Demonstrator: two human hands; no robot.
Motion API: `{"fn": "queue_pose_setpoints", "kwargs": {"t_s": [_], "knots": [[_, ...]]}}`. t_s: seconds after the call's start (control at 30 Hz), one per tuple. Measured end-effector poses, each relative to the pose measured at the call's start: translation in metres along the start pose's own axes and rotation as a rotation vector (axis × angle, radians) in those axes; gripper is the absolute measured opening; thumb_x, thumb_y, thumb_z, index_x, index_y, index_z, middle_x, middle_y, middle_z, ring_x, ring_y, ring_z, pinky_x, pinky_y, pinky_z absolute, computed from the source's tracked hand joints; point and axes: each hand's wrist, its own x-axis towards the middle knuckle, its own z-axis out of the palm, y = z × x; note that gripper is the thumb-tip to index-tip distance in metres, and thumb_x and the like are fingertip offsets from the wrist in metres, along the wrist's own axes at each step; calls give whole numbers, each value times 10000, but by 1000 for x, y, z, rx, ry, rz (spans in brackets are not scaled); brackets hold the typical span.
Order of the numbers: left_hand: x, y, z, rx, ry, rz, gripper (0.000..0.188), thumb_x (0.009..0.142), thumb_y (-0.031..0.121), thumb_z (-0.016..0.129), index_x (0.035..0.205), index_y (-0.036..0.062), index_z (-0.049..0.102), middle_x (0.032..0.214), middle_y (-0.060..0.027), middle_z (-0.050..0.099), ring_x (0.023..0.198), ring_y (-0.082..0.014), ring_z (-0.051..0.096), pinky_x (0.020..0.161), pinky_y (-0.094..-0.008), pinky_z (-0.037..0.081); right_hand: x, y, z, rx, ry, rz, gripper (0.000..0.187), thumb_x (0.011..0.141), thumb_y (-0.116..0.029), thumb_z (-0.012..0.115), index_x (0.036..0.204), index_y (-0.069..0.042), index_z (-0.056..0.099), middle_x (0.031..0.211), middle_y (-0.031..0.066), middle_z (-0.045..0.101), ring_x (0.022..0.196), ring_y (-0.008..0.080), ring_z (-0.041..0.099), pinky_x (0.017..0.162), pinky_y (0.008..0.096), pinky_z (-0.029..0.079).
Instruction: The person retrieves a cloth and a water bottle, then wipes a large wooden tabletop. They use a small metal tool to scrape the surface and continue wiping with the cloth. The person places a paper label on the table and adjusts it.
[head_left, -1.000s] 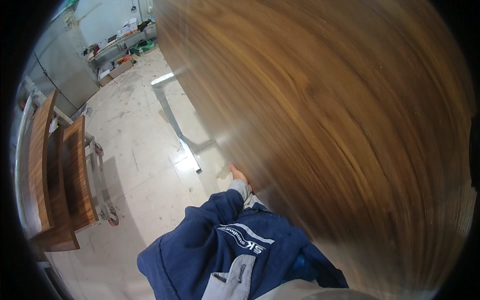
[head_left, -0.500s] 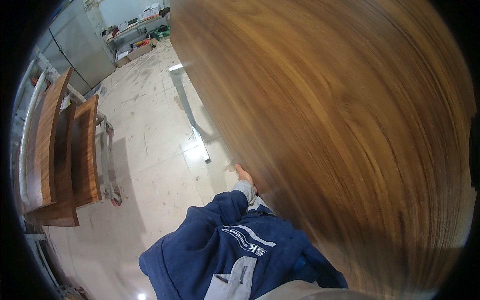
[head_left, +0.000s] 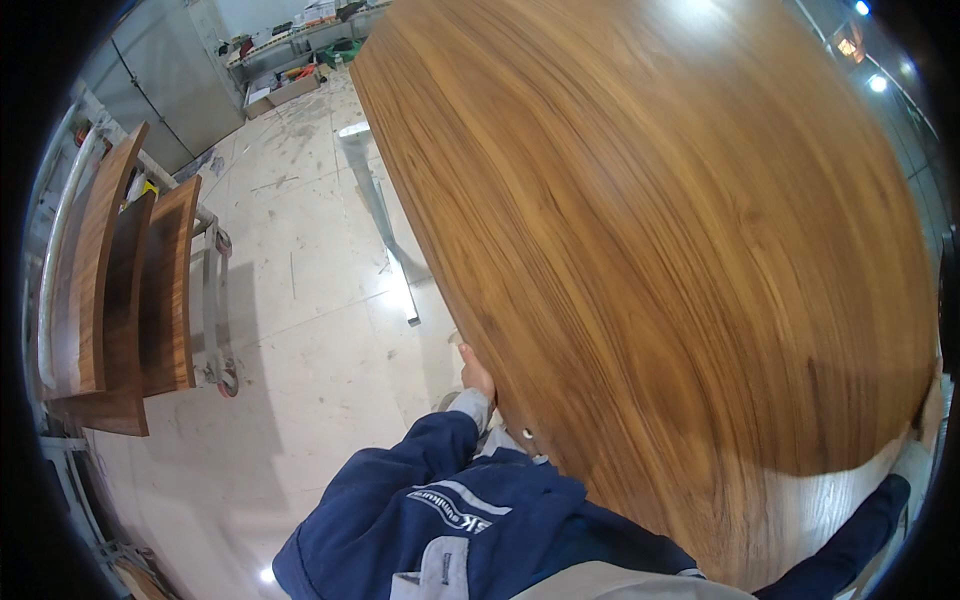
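A large brown wood-grain panel (head_left: 640, 260) fills the middle and right of the head view. My left hand (head_left: 478, 375) grips its left edge near my body, thumb showing and the other fingers hidden at the panel's edge. At the far right rim of the picture, my right hand (head_left: 931, 405) holds the opposite edge; only a small part of it shows, above a dark blue sleeve. A small white spot (head_left: 529, 434) sits on the panel close to my left forearm.
On the left stands a wheeled rack (head_left: 212, 300) with several brown wood-grain boards (head_left: 168, 290) leaning on it. A metal leg or bar (head_left: 385, 225) shows beside the panel's left edge. At the back are a cardboard box (head_left: 283, 92) of items and a grey door (head_left: 150, 85).
The panel has shifted and tilted, so its right edge and bright lights beyond it now show. My right sleeve and part of that hand have come into view. The left hand keeps its grip.
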Motion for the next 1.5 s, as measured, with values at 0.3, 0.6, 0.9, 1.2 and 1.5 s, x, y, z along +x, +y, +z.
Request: {"fn": "queue_pose_setpoints", "kwargs": {"t_s": [0.3,0.6,0.9,1.2,1.5], "knots": [[-19,9,16,228,227,125,905,987,701,246,1228,-83,631,1168,-195,694,1103,-313,651,981,-371,478,53,-38,246,-171,-203,173,1068,873,-814,405,1245,173,571,1241,304,628,1157,373,618,965,409,456],[-38,21,33,491,392,234,891,1002,676,226,1240,-88,618,1174,-202,689,1114,-327,641,978,-371,474,48,4,426,-113,-491,288,1163,829,-881,322,1251,174,569,1305,327,580,1287,401,524,1075,434,369],[-35,19,32,563,584,276,848,1017,649,223,1334,-66,552,1295,-191,631,1180,-324,601,1029,-371,449,23,95,623,-68,-647,306,1132,824,-863,384,1248,170,572,1312,329,575,1278,409,528,1063,426,380],[-23,36,39,569,65,252,736,1019,625,223,1485,85,404,1476,-118,476,1309,-308,484,1075,-423,416,-103,70,567,-706,-975,158,293,933,-232,529,1048,-46,722,1027,190,723,982,317,684,876,411,544],[5,51,20,571,-212,139,690,1004,623,310,1438,108,461,1410,-93,537,1254,-284,532,1035,-414,442,-423,-30,427,-276,-375,398,835,977,-588,440,1519,20,258,1583,264,228,1477,443,164,1207,526,123]]}}
